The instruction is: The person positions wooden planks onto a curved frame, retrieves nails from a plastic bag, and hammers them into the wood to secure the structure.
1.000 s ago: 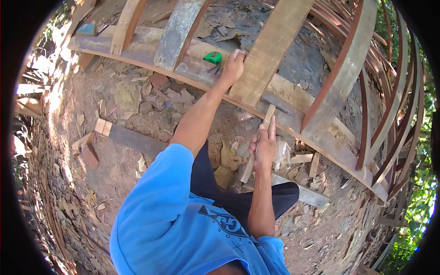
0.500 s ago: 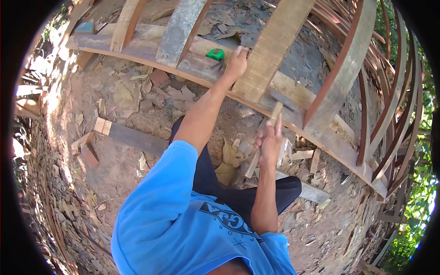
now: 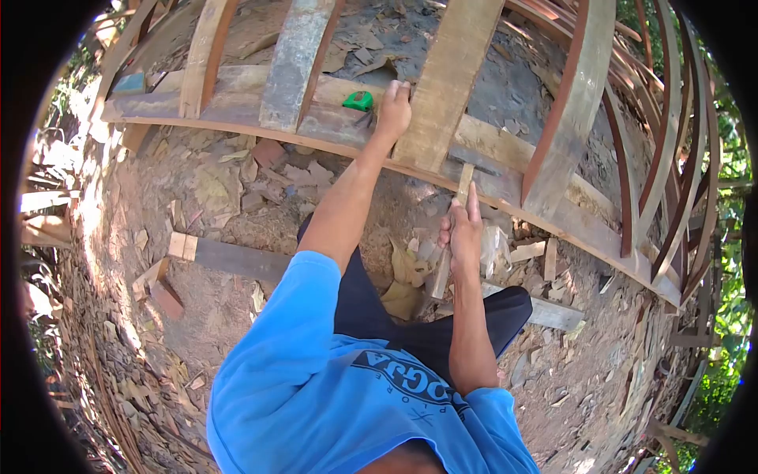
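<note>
My left hand point(image 3: 394, 113) is closed at the left edge of a wide wooden plank point(image 3: 446, 83), its fingertips partly hidden. In my right hand point(image 3: 464, 237) is a hammer point(image 3: 466, 178), gripped around its pale wooden handle, index finger stretched along it. The hammer's dark metal head lies close to the plank's lower right edge, over the long curved beam point(image 3: 335, 138); whether it touches is hard to tell. A green tape measure point(image 3: 358, 100) rests on the beam, left of my left hand.
Other upright boards point(image 3: 300, 63) stand along the beam, with curved ribs point(image 3: 575, 103) at the right. A dark board point(image 3: 237, 259) and a brick-coloured block point(image 3: 166, 300) lie on the leaf-strewn ground. A small blue-green block point(image 3: 130, 84) sits at the far left.
The hammer's head has shifted closer to the wide plank's lower right edge. My left hand stays at the plank's left edge. The whole view has turned slightly.
</note>
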A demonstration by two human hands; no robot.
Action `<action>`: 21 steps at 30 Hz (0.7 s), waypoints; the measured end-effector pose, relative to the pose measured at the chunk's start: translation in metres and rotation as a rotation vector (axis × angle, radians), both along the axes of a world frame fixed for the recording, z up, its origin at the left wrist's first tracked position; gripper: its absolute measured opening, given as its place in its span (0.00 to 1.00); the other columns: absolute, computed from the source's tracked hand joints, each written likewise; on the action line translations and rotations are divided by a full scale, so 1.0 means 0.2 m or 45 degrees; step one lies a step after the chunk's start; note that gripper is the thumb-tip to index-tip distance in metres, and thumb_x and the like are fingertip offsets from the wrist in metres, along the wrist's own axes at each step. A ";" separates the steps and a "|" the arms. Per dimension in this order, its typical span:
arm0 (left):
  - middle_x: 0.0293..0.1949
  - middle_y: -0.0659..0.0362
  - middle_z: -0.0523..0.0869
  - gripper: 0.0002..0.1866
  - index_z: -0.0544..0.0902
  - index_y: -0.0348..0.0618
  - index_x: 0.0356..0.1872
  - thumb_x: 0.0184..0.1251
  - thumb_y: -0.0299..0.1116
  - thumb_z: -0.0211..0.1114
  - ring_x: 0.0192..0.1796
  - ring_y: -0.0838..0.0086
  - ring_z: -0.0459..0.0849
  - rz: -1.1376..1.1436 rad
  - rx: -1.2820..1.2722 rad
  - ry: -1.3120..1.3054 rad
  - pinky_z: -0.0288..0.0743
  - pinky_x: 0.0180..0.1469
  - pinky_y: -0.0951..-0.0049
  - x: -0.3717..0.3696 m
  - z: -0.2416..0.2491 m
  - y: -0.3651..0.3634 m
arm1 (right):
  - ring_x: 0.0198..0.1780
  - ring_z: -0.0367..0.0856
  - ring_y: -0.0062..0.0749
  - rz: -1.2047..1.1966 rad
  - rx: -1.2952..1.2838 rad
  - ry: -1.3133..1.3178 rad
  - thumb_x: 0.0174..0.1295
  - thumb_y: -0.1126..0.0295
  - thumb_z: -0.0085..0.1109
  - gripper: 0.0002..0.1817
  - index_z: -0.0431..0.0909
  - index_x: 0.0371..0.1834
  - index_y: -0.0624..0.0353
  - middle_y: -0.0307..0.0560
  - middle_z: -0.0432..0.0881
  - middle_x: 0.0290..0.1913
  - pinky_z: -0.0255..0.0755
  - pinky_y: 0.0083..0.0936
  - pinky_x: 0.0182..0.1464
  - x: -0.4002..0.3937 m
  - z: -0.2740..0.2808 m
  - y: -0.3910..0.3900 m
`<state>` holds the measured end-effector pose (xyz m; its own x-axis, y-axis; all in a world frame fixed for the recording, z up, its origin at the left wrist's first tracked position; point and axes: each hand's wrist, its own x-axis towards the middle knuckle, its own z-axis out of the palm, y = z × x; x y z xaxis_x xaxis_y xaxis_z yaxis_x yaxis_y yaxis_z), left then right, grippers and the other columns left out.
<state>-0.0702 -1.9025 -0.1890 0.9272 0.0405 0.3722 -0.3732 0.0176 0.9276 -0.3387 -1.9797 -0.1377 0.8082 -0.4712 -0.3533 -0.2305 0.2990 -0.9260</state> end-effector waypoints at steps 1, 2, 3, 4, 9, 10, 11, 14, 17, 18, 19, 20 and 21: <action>0.35 0.46 0.85 0.17 0.79 0.34 0.43 0.76 0.42 0.56 0.41 0.61 0.83 0.041 0.035 0.010 0.73 0.47 0.62 0.01 0.01 0.03 | 0.16 0.63 0.19 -0.002 -0.020 -0.005 0.74 0.68 0.47 0.36 0.46 0.84 0.43 0.36 0.68 0.22 0.58 0.19 0.18 -0.01 -0.01 0.00; 0.37 0.47 0.86 0.17 0.80 0.34 0.44 0.75 0.42 0.57 0.42 0.62 0.84 0.083 0.071 0.021 0.74 0.48 0.63 0.02 0.02 0.06 | 0.16 0.63 0.19 -0.004 -0.038 -0.009 0.74 0.68 0.47 0.36 0.46 0.84 0.44 0.36 0.68 0.22 0.58 0.19 0.17 -0.02 -0.01 0.00; 0.37 0.49 0.87 0.18 0.82 0.35 0.46 0.74 0.42 0.60 0.42 0.65 0.85 0.078 0.112 0.044 0.75 0.47 0.65 -0.02 0.07 0.12 | 0.16 0.63 0.18 -0.004 -0.060 -0.003 0.74 0.68 0.47 0.36 0.46 0.84 0.44 0.36 0.68 0.22 0.58 0.19 0.17 -0.05 0.00 0.00; 0.38 0.52 0.88 0.18 0.83 0.35 0.49 0.73 0.42 0.62 0.42 0.67 0.85 0.070 0.154 0.064 0.76 0.47 0.66 -0.07 0.12 0.20 | 0.16 0.63 0.18 -0.008 -0.080 0.000 0.74 0.68 0.47 0.36 0.46 0.84 0.44 0.36 0.68 0.22 0.58 0.19 0.17 -0.08 0.01 -0.01; 0.40 0.63 0.89 0.21 0.85 0.35 0.53 0.70 0.42 0.68 0.38 0.80 0.82 -0.407 0.001 0.450 0.75 0.44 0.78 -0.39 0.19 0.37 | 0.16 0.63 0.17 -0.006 -0.098 0.011 0.75 0.69 0.46 0.36 0.45 0.84 0.45 0.36 0.68 0.21 0.58 0.16 0.16 -0.21 0.01 -0.03; 0.40 0.63 0.89 0.20 0.86 0.35 0.52 0.70 0.42 0.69 0.38 0.81 0.83 -0.476 -0.072 0.469 0.75 0.44 0.78 -0.40 0.15 0.36 | 0.16 0.64 0.17 -0.009 -0.086 0.004 0.75 0.68 0.48 0.36 0.45 0.84 0.45 0.35 0.68 0.21 0.58 0.17 0.16 -0.22 0.02 -0.03; 0.40 0.63 0.89 0.20 0.86 0.35 0.51 0.69 0.41 0.70 0.39 0.81 0.83 -0.546 -0.148 0.488 0.76 0.44 0.78 -0.42 0.14 0.35 | 0.16 0.64 0.17 -0.010 -0.091 -0.004 0.76 0.68 0.48 0.36 0.45 0.84 0.45 0.35 0.68 0.21 0.59 0.17 0.16 -0.23 0.01 -0.03; 0.39 0.59 0.90 0.17 0.87 0.35 0.48 0.66 0.38 0.72 0.41 0.78 0.86 -0.471 0.127 0.297 0.77 0.45 0.76 -0.46 0.13 0.30 | 0.17 0.64 0.17 -0.017 -0.138 -0.004 0.76 0.68 0.49 0.36 0.46 0.84 0.46 0.35 0.68 0.21 0.59 0.17 0.17 -0.27 0.00 -0.03; 0.40 0.57 0.91 0.15 0.88 0.35 0.46 0.65 0.37 0.71 0.43 0.77 0.86 -0.418 0.410 0.159 0.77 0.48 0.75 -0.50 0.15 0.27 | 0.17 0.63 0.16 0.002 -0.237 0.000 0.76 0.68 0.49 0.35 0.47 0.84 0.46 0.34 0.69 0.20 0.59 0.17 0.18 -0.28 0.05 -0.02; 0.41 0.56 0.91 0.15 0.88 0.35 0.45 0.65 0.36 0.71 0.43 0.77 0.86 -0.410 0.482 0.140 0.77 0.49 0.75 -0.52 0.15 0.27 | 0.17 0.63 0.16 0.019 -0.267 0.002 0.76 0.67 0.49 0.35 0.47 0.84 0.46 0.34 0.68 0.20 0.59 0.17 0.18 -0.29 0.07 -0.01; 0.41 0.56 0.91 0.15 0.88 0.35 0.45 0.65 0.37 0.70 0.44 0.77 0.86 -0.421 0.418 0.143 0.77 0.49 0.75 -0.52 0.13 0.27 | 0.17 0.63 0.15 0.036 -0.296 0.002 0.76 0.67 0.49 0.35 0.47 0.84 0.46 0.34 0.68 0.20 0.59 0.17 0.18 -0.30 0.09 -0.01; 0.42 0.56 0.91 0.15 0.88 0.35 0.45 0.66 0.37 0.70 0.44 0.77 0.86 -0.431 0.354 0.145 0.77 0.50 0.75 -0.51 0.11 0.26 | 0.17 0.63 0.15 0.054 -0.312 0.003 0.76 0.67 0.49 0.35 0.47 0.84 0.46 0.34 0.68 0.20 0.59 0.17 0.18 -0.30 0.12 -0.01; 0.43 0.56 0.91 0.15 0.88 0.35 0.45 0.66 0.38 0.70 0.45 0.77 0.86 -0.443 0.290 0.147 0.76 0.51 0.75 -0.51 0.10 0.26 | 0.17 0.62 0.15 0.071 -0.328 0.006 0.76 0.67 0.49 0.35 0.47 0.84 0.47 0.34 0.68 0.20 0.59 0.17 0.18 -0.30 0.14 -0.01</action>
<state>-0.1722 -1.8508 -0.1697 0.9073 -0.3530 0.2285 -0.2748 -0.0863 0.9576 -0.3982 -1.9812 -0.1098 0.8339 -0.5011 -0.2312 -0.2444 0.0403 -0.9688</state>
